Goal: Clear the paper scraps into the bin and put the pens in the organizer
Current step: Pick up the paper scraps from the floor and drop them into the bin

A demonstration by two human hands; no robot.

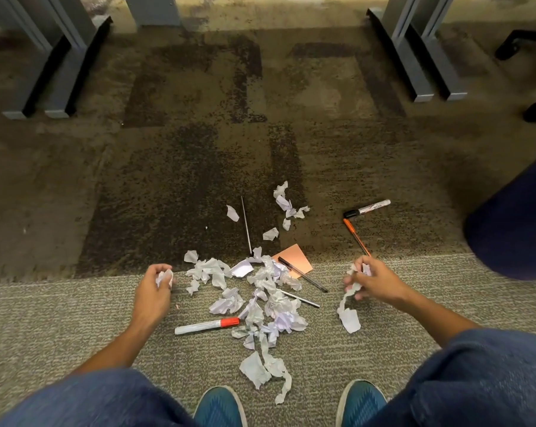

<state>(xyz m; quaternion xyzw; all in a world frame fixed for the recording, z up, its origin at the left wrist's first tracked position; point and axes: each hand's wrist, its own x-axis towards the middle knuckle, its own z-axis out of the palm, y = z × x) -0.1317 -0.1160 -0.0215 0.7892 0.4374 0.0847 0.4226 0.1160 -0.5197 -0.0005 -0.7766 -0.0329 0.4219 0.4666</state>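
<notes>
Both hands are already loaded with paper. The left hand point(155, 288) has its fingers curled round a small crumpled white scrap point(165, 277), and the right hand point(373, 280) pinches a long torn white paper strip point(347, 312) that trails down towards six o'clock onto the pale ribbed carpet point(75, 318). Between them, at the frame's centre-bottom, lies the main heap of crumpled white paper scraps point(260, 300), spreading from twelve to six o'clock. The heap sits at about three o'clock from the left hand, just beside its fingertips, and at nine o'clock from the right, rather farther off, so the left looks the nearer for another gather. The white marker with a red cap point(206, 325) lies near the left wrist, long axis running nine to three. The orange ballpoint pen point(356, 237) points from eleven to five, its tip just beside the right knuckles; the white marker with a black cap point(367, 208) lies beyond it. Neither bin nor organizer is in view.
</notes>
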